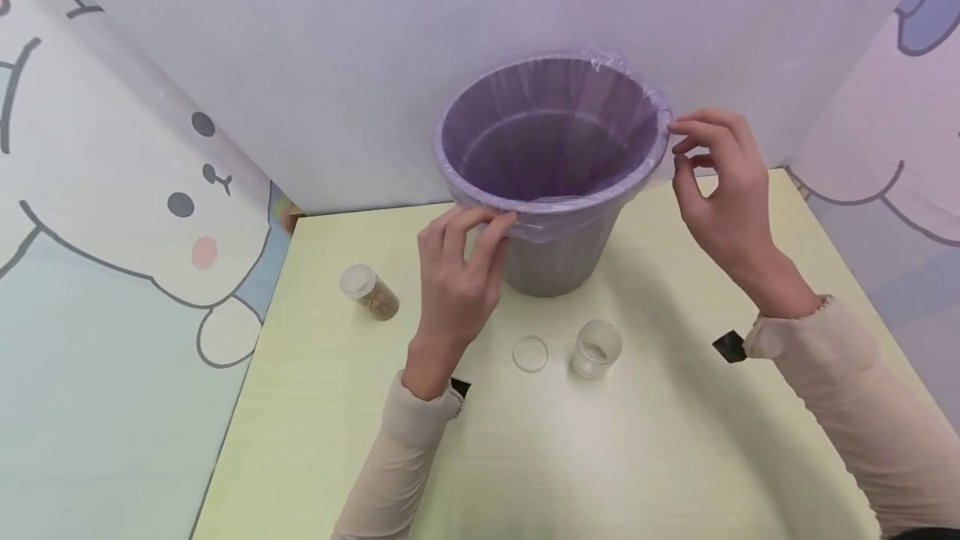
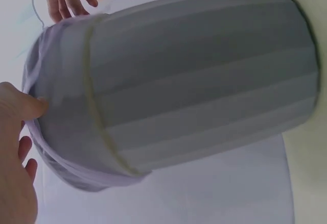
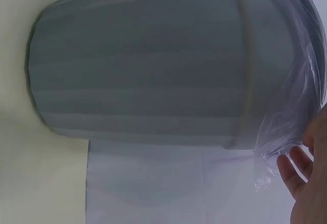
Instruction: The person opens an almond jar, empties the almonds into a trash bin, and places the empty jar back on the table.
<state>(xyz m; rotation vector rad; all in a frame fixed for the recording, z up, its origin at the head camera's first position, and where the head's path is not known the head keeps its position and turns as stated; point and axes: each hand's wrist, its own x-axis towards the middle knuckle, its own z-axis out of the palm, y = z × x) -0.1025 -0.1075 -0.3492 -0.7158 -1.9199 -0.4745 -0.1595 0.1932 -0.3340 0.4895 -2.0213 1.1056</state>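
Observation:
A grey ribbed trash bin (image 1: 558,261) stands upright with a thin, see-through purple trash bag (image 1: 555,227) lining it and folded over its rim. My left hand (image 1: 459,265) pinches the bag at the front left of the rim, its thumb (image 2: 34,106) against the outside in the left wrist view. At the right side of the rim, my right hand (image 1: 723,190) has bent fingers and thumb on the bag's edge. A loose flap of the bag (image 3: 278,145) sticks out beside those fingers in the right wrist view.
On the pale yellow table (image 1: 315,440) stands a clear jar (image 1: 375,294) with brown contents and a white lid, left of the bin. A clear ring-like lid (image 1: 530,354) lies near a small open clear cup (image 1: 596,350) in front. A white wall (image 1: 337,107) rises behind.

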